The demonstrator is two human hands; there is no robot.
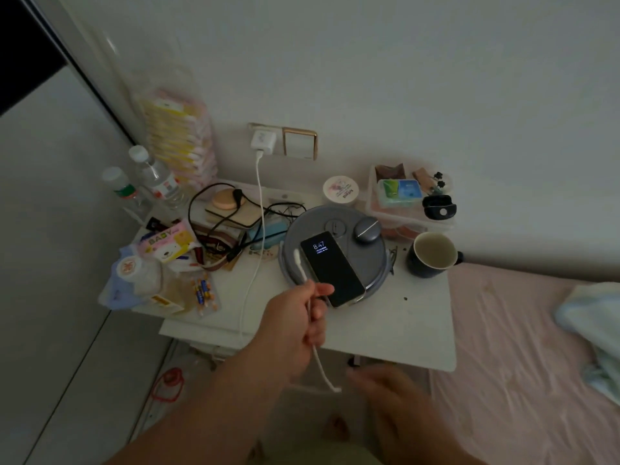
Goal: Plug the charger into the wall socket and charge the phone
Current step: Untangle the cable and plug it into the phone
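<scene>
We see the left hand (295, 317) closed around the white cable (256, 209), with the thumb and fingers pinching it near its free end. The connector end (297, 255) stands out above the grip and lies just beside the left edge of the phone (330, 268). The phone rests, screen lit and showing 8:47, on a round grey lid (362, 260) directly above and to the right of the grip. From the hand, one loop of the cable hangs down below the fist, and the other part goes up, far above the grip, to the white charger (263, 140), which sits in the wall socket (265, 127). The right hand (399, 404) is below and to the right of the grip, blurred, fingers loosely spread, holding nothing. A dark mug (431, 255) stands on the white table (385, 327), well to the right.
</scene>
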